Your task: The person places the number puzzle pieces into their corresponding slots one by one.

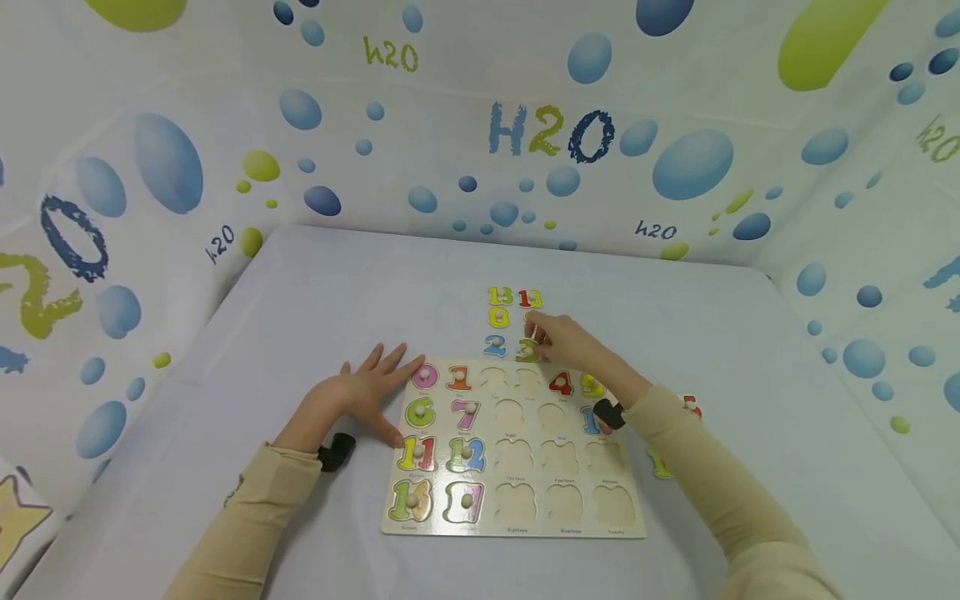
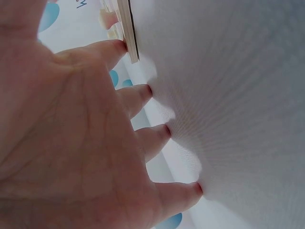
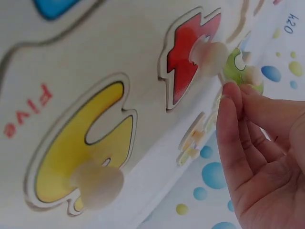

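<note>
Right hand [image 1: 567,343] – fingertips together beside the green 3 [image 1: 527,350] just above the board [image 1: 513,517]; left hand [image 1: 360,400] lies flat, fingers spread.

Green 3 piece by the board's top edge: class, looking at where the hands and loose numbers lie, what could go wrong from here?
1. The right hand reaches the green 3 with its fingertips only; it may slip when lifted.
2. The blue 2 and yellow 8 lie close by, so the hand could knock them.
3. The left hand only presses the edge of the puzzle board with straight fingers; the board could slide on the smooth table.
</note>
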### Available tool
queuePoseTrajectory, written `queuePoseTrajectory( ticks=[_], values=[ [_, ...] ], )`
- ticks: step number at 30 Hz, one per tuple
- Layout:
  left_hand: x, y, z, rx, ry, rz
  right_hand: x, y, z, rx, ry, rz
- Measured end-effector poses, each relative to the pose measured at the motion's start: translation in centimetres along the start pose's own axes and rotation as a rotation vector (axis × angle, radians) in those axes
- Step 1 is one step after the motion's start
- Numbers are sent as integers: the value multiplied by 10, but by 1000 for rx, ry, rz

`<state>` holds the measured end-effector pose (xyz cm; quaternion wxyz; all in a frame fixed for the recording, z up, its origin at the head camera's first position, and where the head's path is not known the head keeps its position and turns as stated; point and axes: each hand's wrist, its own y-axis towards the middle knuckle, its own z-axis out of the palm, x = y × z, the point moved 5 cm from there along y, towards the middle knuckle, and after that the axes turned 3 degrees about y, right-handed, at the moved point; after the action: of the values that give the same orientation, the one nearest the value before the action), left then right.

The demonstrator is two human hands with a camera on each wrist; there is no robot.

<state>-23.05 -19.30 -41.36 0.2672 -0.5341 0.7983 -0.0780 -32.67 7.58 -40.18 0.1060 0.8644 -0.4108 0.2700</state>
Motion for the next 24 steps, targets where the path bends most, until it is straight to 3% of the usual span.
queuePoseTrajectory(
  ticks=[10, 17, 24],
  values=[
    [-1, 0, 0, -4, -6, 4, 3, -20, -7, -73, 101, 53],
    [-1, -1, -1, -7, -11, 5, 7, -29, 4, 48, 135, 69],
    [-2, -1, 0, -7, -10, 6, 4, -23, 11, 88, 89, 102]
  ],
)
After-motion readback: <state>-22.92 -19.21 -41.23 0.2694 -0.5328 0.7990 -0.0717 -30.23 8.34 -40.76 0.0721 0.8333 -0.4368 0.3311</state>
